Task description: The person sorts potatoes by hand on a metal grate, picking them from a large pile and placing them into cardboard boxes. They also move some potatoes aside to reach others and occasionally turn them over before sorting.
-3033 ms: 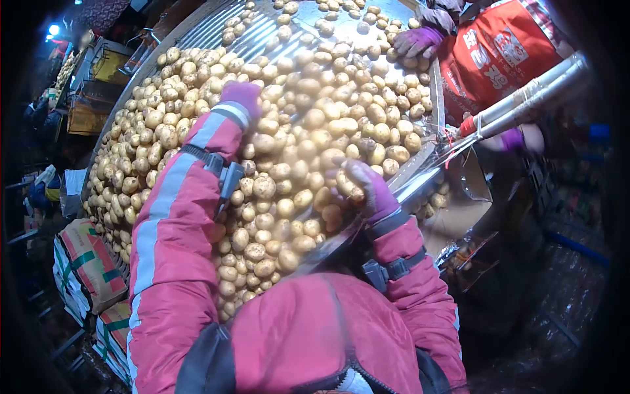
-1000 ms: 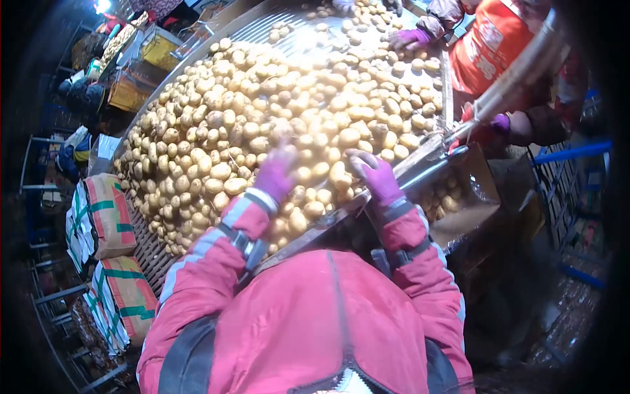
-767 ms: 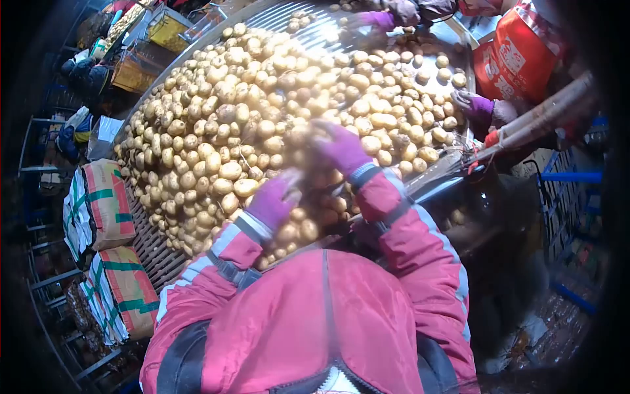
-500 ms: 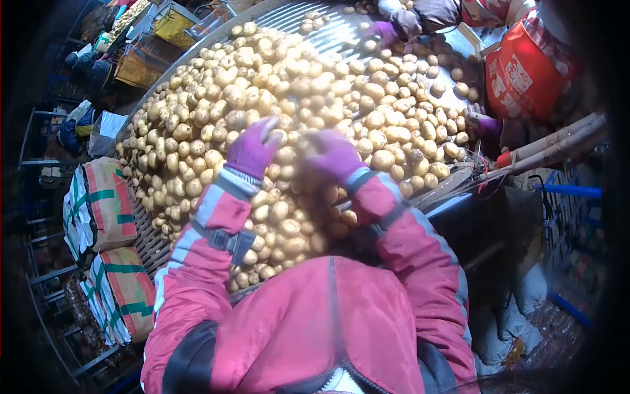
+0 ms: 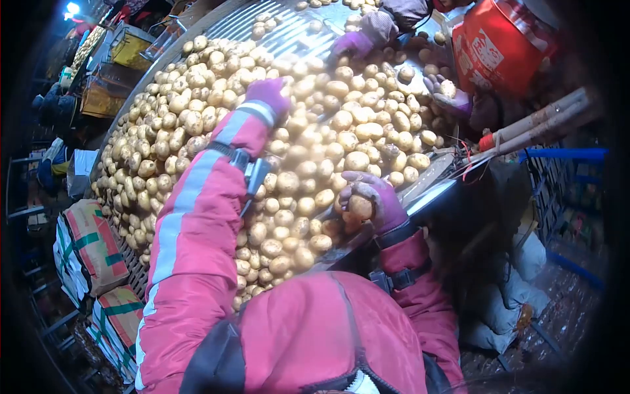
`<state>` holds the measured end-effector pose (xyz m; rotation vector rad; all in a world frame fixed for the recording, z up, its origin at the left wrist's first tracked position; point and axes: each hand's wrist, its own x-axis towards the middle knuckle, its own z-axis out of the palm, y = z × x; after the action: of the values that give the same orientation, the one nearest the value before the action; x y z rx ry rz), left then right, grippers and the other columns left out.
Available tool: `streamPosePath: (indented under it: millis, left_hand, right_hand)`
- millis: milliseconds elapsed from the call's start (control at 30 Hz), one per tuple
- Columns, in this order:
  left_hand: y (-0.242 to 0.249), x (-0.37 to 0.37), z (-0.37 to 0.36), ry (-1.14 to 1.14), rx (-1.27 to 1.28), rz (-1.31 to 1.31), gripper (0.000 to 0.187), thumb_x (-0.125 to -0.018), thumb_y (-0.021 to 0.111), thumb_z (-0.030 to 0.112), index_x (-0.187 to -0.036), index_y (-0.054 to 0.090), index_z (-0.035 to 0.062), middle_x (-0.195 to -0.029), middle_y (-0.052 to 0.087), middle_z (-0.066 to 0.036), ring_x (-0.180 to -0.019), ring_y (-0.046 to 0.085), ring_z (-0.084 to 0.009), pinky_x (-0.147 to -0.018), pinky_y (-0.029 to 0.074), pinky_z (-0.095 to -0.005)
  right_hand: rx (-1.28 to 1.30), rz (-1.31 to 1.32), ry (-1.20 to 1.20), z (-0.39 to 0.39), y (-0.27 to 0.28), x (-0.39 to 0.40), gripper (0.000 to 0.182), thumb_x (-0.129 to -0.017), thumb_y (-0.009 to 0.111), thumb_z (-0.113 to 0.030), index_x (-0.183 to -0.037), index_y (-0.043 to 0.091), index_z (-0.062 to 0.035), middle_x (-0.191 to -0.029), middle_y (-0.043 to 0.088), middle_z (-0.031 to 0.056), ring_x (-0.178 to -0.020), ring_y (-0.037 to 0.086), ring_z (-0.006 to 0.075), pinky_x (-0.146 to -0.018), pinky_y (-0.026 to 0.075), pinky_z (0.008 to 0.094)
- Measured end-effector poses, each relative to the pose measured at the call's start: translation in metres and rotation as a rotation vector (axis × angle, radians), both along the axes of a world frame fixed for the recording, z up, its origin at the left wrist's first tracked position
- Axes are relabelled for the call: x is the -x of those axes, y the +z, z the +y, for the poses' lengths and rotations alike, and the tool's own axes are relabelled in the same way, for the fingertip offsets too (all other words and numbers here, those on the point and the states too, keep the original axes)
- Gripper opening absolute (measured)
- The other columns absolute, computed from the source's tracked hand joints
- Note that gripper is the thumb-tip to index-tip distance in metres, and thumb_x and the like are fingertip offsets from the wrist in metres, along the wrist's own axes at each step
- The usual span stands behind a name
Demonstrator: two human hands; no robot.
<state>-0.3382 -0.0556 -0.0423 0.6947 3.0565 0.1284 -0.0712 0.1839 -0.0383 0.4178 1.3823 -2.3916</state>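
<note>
Potatoes (image 5: 190, 121) are heaped over a slatted metal table (image 5: 252, 29). My left hand (image 5: 269, 94), in a purple glove, reaches over the upper middle of the heap; its fingers are smeared and partly hidden, so its grip does not show. At the near right edge of the heap, my right hand (image 5: 374, 202), also in a purple glove, is closed around a potato (image 5: 360, 207), palm turned up. Loose potatoes lie close to both hands.
Across the table a co-worker's purple-gloved hand (image 5: 353, 44) touches potatoes, and another gloved hand (image 5: 449, 97) holds one. A red bag (image 5: 502, 49) hangs at the upper right, above wooden poles (image 5: 541, 125). Stacked paper sacks (image 5: 98, 246) stand at the left.
My left hand has moved forward over the heap. My right hand has drawn back toward the near right edge and now shows a potato in it. The whole view has shifted somewhat.
</note>
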Motion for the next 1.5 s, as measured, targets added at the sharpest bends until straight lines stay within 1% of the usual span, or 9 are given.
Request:
streamPosePath:
  millis: [133,300,467,633,800,967,1200,1367,1500]
  left_hand:
    - [0.034,-0.049,-0.01,0.073,-0.7,-0.383,0.035,-0.088,0.065,0.031,-0.12,0.069,0.0173,-0.121,0.066,-0.016,-0.11,0.064,-0.0312,-0.093,0.052,-0.0461]
    - [0.063,-0.197,0.019,-0.256,-0.654,-0.584,0.055,-0.095,0.062,0.03,-0.141,0.051,0.0027,-0.143,0.052,-0.019,-0.131,0.051,-0.03,-0.111,0.04,-0.0377]
    - [0.078,-0.26,0.028,-0.101,-0.866,-0.832,0.059,-0.096,0.063,0.029,-0.145,0.047,0.0003,-0.149,0.047,-0.02,-0.141,0.042,-0.028,-0.118,0.031,-0.0374]
    - [0.033,-0.241,-0.036,0.117,-0.673,-0.373,0.056,-0.091,0.067,0.02,-0.142,0.051,0.0023,-0.145,0.052,-0.02,-0.136,0.048,-0.0287,-0.114,0.037,-0.0375]
    - [-0.027,-0.233,-0.045,-0.039,-0.033,-0.072,0.081,-0.082,0.072,0.037,-0.15,0.04,0.0052,-0.154,0.039,-0.021,-0.144,0.035,-0.0373,-0.12,0.025,-0.047]
    - [-0.036,-0.204,0.017,-0.067,-0.049,0.032,0.086,-0.078,0.073,0.04,-0.151,0.038,0.01,-0.159,0.028,-0.024,-0.146,0.026,-0.0424,-0.12,0.022,-0.0508]
    - [-0.091,-0.068,0.034,-0.109,-0.127,0.369,0.038,-0.088,0.062,0.032,-0.122,0.065,0.0168,-0.148,0.043,-0.017,-0.137,0.038,-0.038,-0.112,0.025,-0.0629]
    - [0.011,-0.092,0.088,-0.189,-0.275,0.175,0.032,-0.089,0.068,0.027,-0.111,0.07,0.0037,-0.116,0.068,-0.018,-0.11,0.062,-0.037,-0.092,0.051,-0.0441]
    - [-0.012,-0.152,0.109,-0.268,-0.345,-0.123,0.034,-0.09,0.065,0.027,-0.118,0.065,0.0083,-0.12,0.065,-0.016,-0.111,0.061,-0.0357,-0.097,0.049,-0.0444]
  right_hand:
    - [0.162,0.026,0.04,-0.009,0.015,-0.008,0.046,-0.099,0.057,-0.025,-0.135,0.052,0.0035,-0.114,0.064,0.013,-0.09,0.067,0.0201,-0.079,0.057,0.0328]
    - [0.687,-0.058,0.099,-0.005,0.087,-0.02,0.046,-0.102,0.053,-0.032,-0.137,0.05,-0.002,-0.123,0.061,0.0118,-0.098,0.066,0.0189,-0.086,0.055,0.0312]
    - [-0.012,0.209,0.161,0.018,0.065,-0.058,0.043,-0.102,0.049,-0.028,-0.133,0.054,0.0009,-0.116,0.063,0.0083,-0.105,0.059,0.0171,-0.095,0.048,0.0326]
    - [-0.618,0.68,0.089,0.093,0.064,-0.103,0.037,-0.1,0.047,-0.025,-0.123,0.059,0.0017,-0.101,0.066,0.0067,-0.082,0.061,0.0172,-0.082,0.051,0.0324]
    - [-0.288,-0.134,-0.525,0.144,0.07,-0.17,0.039,-0.097,0.054,-0.03,-0.122,0.06,-0.0008,-0.103,0.067,0.0093,-0.074,0.061,0.0148,-0.068,0.052,0.0288]
    - [-0.517,0.07,-0.442,0.192,0.026,-0.215,0.038,-0.095,0.059,-0.027,-0.122,0.06,-0.0014,-0.108,0.068,0.0101,-0.078,0.063,0.0151,-0.067,0.053,0.0289]
    - [-0.35,-0.231,-0.877,0.214,-0.039,-0.247,0.034,-0.094,0.061,-0.029,-0.111,0.068,0.0001,-0.109,0.069,0.0109,-0.097,0.066,0.0199,-0.087,0.053,0.0321]
    - [-0.732,-0.203,-0.64,0.18,0.043,-0.231,0.03,-0.095,0.059,-0.024,-0.111,0.069,-0.0006,-0.109,0.069,0.0088,-0.103,0.065,0.0198,-0.095,0.051,0.0332]
    - [-0.317,-0.042,-0.705,0.18,0.021,-0.237,0.03,-0.097,0.059,-0.024,-0.114,0.068,-0.0013,-0.109,0.069,0.0085,-0.104,0.065,0.0201,-0.095,0.05,0.0336]
